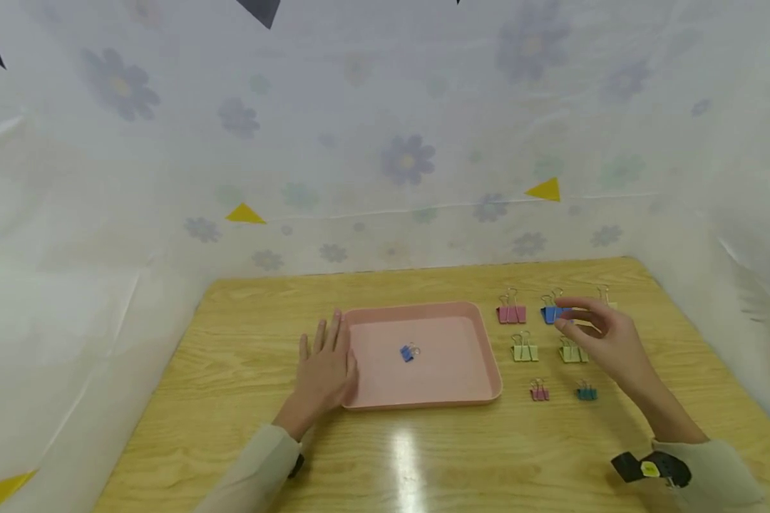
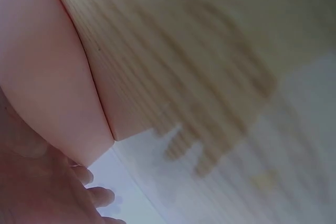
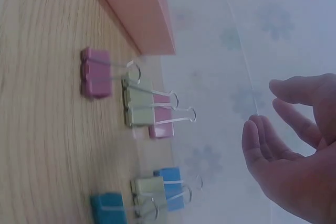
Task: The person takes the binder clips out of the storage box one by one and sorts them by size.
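My left hand [image 1: 324, 370] lies with straight fingers against the left rim of a pink tray [image 1: 423, 399]. Inside the tray is a small blue binder clip [image 1: 407, 353]. My right hand [image 1: 609, 342] hovers over the rows of binder clips at the right, fingers bent and parted from the thumb, holding nothing. Nearest to it in the head view are a large blue binder clip [image 1: 550, 315] and a light green binder clip [image 1: 572, 355], both partly covered by the hand. In the right wrist view, a gap shows between thumb and fingertips [image 3: 251, 135].
Left of my right hand stand a large pink binder clip [image 1: 512, 315] and another green one [image 1: 525, 353]. Nearer me are a small pink clip [image 1: 540, 394] and a teal clip [image 1: 587, 393]. Behind the hand, a pale clip [image 1: 609, 305] is mostly hidden. Flowered sheeting [image 1: 359, 142] encloses the table.
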### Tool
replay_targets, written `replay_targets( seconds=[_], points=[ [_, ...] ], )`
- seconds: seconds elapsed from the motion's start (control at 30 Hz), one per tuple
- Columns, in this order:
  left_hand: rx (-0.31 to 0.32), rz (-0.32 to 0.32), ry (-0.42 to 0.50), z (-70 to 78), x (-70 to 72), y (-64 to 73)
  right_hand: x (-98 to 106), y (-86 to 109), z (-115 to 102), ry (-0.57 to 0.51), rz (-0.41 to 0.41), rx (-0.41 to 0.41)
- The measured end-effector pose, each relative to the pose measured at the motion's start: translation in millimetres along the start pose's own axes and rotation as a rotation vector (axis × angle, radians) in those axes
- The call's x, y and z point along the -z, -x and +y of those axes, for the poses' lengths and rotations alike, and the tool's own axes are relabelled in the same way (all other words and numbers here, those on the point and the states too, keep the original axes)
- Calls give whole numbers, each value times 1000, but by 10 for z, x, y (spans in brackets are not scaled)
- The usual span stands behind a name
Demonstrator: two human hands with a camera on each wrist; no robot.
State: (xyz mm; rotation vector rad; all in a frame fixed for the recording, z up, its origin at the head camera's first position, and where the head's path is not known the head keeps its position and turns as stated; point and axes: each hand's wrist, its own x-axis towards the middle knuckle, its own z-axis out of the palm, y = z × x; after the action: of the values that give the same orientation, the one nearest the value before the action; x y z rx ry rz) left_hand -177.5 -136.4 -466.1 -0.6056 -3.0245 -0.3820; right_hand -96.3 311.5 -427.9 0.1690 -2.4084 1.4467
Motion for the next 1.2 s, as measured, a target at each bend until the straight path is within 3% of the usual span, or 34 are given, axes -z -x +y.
replay_targets(
  seconds=[0.23, 0.43, 0.93, 1.2],
  points=[
    [7, -4, -30, 23, -35, -5, -351, -58, -135, -131, -30, 43],
    [7, 8, -56, 19, -70, -65, -637, -87, -177, -221, -40, 20],
    [5, 12, -64, -9, -110, -75, -1261, -167, -272, -298, -93, -10],
    [-32, 47, -45, -40, -144, -119, -1532, -227, -246, -304, -127, -52]
  ],
)
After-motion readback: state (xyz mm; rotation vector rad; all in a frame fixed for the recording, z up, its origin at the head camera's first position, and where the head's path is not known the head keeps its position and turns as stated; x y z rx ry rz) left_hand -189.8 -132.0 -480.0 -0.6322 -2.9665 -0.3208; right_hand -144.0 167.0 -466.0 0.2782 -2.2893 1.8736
